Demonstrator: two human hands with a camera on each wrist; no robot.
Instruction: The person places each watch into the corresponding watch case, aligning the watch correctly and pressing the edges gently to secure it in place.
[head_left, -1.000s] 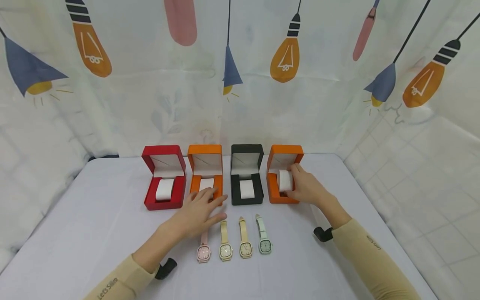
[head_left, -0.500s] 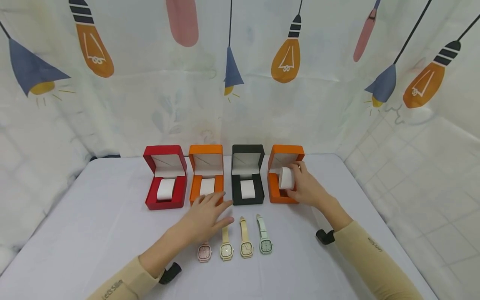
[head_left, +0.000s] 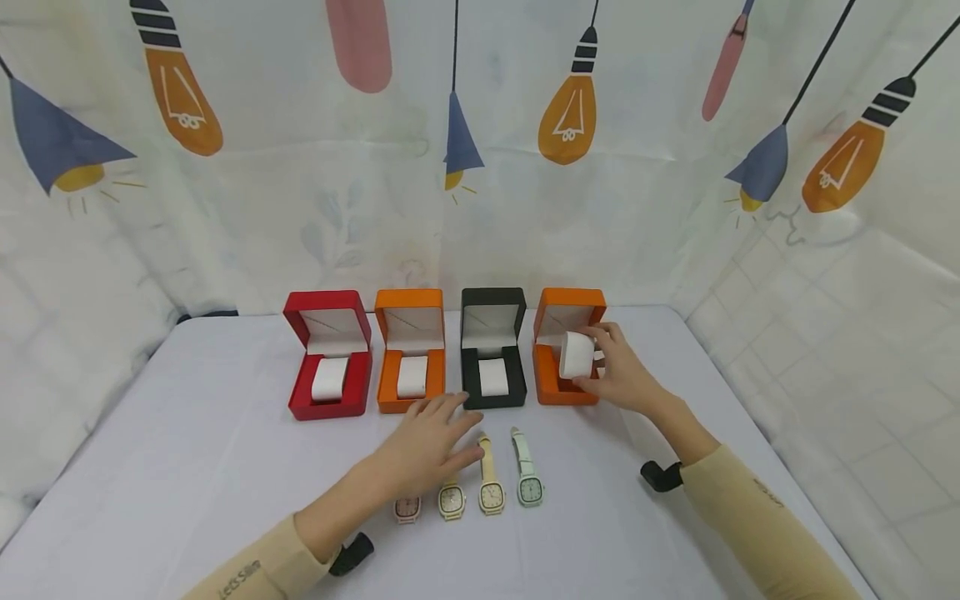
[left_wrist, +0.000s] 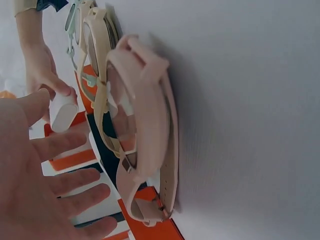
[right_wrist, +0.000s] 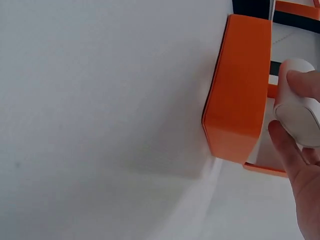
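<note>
In the head view my right hand (head_left: 626,373) grips a white watch cushion (head_left: 576,356), raised and tilted over the rightmost orange watch box (head_left: 567,398). Thumb and fingers hold the cushion (right_wrist: 296,112) by its sides in the right wrist view. My left hand (head_left: 422,442) hovers over the watches with fingers spread, holding nothing. Beneath and beside it lie a pink watch (head_left: 407,509), two cream-yellow watches (head_left: 452,502) and a pale green watch (head_left: 530,490). The pink watch's strap is hidden by the left hand in the head view.
Left of that box stand a black watch box (head_left: 493,402), another orange box (head_left: 390,392) and a red box (head_left: 300,400), all with lids up and white cushions inside. A white cloth covers the table (head_left: 225,433). Behind hangs a printed curtain (head_left: 337,208).
My right hand has lifted the white cushion up out of the right orange box and slightly rightward. My left hand has drifted right and nearer, away from the second box.
</note>
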